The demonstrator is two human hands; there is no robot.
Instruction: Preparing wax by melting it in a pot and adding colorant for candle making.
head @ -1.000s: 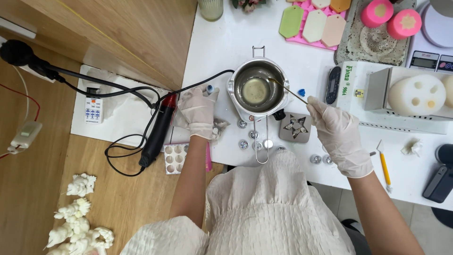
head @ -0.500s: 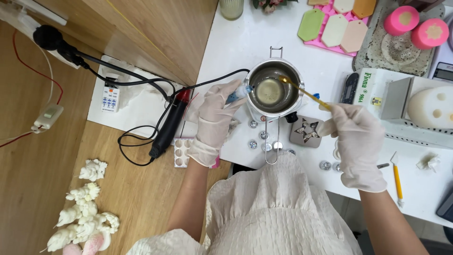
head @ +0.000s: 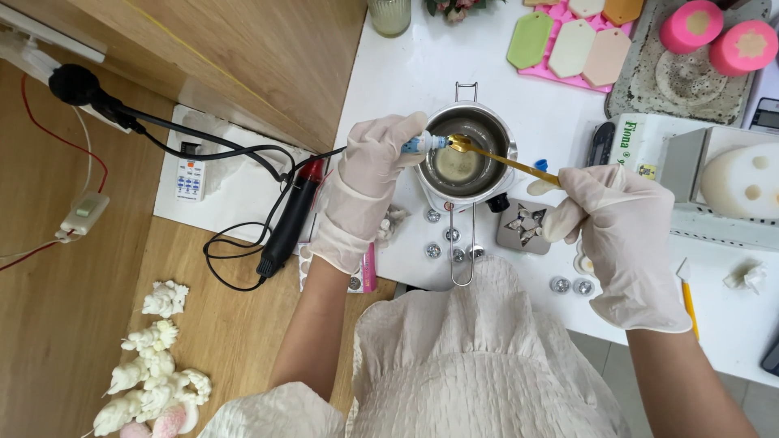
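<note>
Round steel melting pot (head: 469, 154) of pale liquid: gloved left hand (head: 369, 174) pinches small blue-tipped dropper bottle (head: 422, 143) above pot; right hand (head: 621, 223) grips thin gold spoon (head: 499, 158), bowl beneath nozzle, apparently catching drops.

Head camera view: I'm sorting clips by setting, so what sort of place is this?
Probably a home candle or wax-craft bench: a metal melting pot of pale liquid, a pink silicone mould with hexagonal casts, and white moulded figures on the wooden floor.

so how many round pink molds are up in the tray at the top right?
2: one pink mold on the left of the grey tray, the other pink mold just right of it, partly cut by the frame edge.
</note>
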